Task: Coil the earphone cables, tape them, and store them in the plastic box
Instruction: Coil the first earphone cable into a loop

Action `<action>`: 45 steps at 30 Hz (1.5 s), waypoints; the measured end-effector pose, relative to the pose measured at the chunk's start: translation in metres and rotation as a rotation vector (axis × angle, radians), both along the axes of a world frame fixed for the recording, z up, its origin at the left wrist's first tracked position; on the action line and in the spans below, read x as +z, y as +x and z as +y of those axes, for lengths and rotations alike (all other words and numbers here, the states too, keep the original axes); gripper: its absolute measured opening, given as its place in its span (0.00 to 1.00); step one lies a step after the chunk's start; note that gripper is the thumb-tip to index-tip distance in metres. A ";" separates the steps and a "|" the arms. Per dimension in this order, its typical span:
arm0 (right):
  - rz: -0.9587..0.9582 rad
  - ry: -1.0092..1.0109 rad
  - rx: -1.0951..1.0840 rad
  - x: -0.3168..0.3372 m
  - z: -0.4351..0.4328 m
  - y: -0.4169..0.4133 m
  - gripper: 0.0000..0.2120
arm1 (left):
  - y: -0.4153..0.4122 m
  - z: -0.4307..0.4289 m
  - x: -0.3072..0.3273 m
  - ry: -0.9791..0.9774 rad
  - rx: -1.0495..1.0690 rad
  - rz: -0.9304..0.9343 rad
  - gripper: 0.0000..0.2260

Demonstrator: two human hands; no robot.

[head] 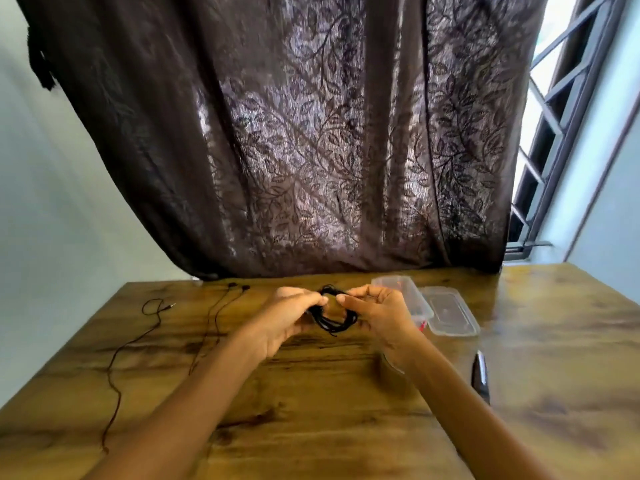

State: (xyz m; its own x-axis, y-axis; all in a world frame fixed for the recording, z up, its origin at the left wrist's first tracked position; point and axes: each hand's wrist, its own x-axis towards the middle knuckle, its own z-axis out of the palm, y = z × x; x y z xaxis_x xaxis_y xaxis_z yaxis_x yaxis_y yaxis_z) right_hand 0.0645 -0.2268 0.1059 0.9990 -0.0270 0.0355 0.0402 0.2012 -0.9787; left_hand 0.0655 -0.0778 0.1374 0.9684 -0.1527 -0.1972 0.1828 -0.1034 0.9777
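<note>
Both of my hands hold a coiled black earphone cable (333, 320) above the middle of the wooden table (311, 393). My left hand (287, 318) pinches the coil's left side and my right hand (379, 315) pinches its top right. A second black earphone cable (152, 327) lies uncoiled on the table's left part, with its earbuds near the far edge. The clear plastic box (403, 294) stands just right of my right hand, with its lid (450, 311) lying flat beside it. A brown tape roll (393, 374) shows partly under my right wrist.
Scissors or a dark-handled tool (480, 375) lie on the table to the right of my right forearm. A dark leaf-patterned curtain (311, 150) hangs behind the far table edge. A barred window (561, 116) is at the upper right.
</note>
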 end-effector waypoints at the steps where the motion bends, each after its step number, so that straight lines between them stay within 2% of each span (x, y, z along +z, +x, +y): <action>1: 0.043 -0.035 -0.021 -0.014 0.002 0.001 0.08 | 0.001 0.000 -0.014 0.027 0.015 0.028 0.05; 3: 0.122 -0.096 -0.054 -0.041 0.006 0.003 0.07 | 0.003 0.001 -0.042 0.072 0.071 0.084 0.02; 6: 0.234 -0.136 -0.103 -0.081 0.013 0.003 0.07 | 0.007 0.003 -0.084 0.148 0.142 0.147 0.07; 9: 0.331 -0.178 -0.176 -0.112 0.017 0.001 0.09 | 0.010 0.006 -0.117 0.216 0.164 0.166 0.05; 13: 0.399 -0.257 -0.199 -0.143 0.023 0.002 0.02 | 0.014 0.006 -0.153 0.276 0.213 0.161 0.05; 15: 0.408 -0.314 -0.250 -0.152 0.026 0.001 0.02 | 0.014 0.004 -0.166 0.311 0.210 0.149 0.06; 18: 0.389 -0.392 -0.319 -0.158 0.026 -0.002 0.05 | 0.015 0.001 -0.181 0.362 0.197 0.097 0.06; 27: 0.257 -0.698 -0.360 -0.164 0.025 0.001 0.02 | 0.034 -0.009 -0.199 0.531 0.141 -0.094 0.11; 32: 0.165 -1.015 -0.374 -0.173 0.024 0.001 0.09 | 0.038 -0.011 -0.207 0.726 0.159 -0.164 0.11; 34: 0.151 -1.038 -0.385 -0.174 0.024 0.000 0.10 | 0.038 -0.010 -0.209 0.766 0.163 -0.164 0.12; 39: 0.151 -0.994 -0.378 -0.171 0.024 -0.001 0.13 | 0.039 -0.006 -0.209 0.671 0.146 -0.132 0.16; 45: 0.176 -0.932 -0.353 -0.171 0.022 -0.001 0.13 | 0.036 -0.004 -0.205 0.602 0.169 -0.141 0.13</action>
State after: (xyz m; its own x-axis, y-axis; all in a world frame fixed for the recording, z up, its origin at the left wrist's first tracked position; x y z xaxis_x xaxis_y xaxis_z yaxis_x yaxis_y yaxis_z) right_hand 0.0634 -0.2045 -0.0647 0.9323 -0.3587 0.0456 -0.2107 -0.6414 -0.7377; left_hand 0.1016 -0.0817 -0.0681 0.9923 0.1018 -0.0699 0.1184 -0.6227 0.7735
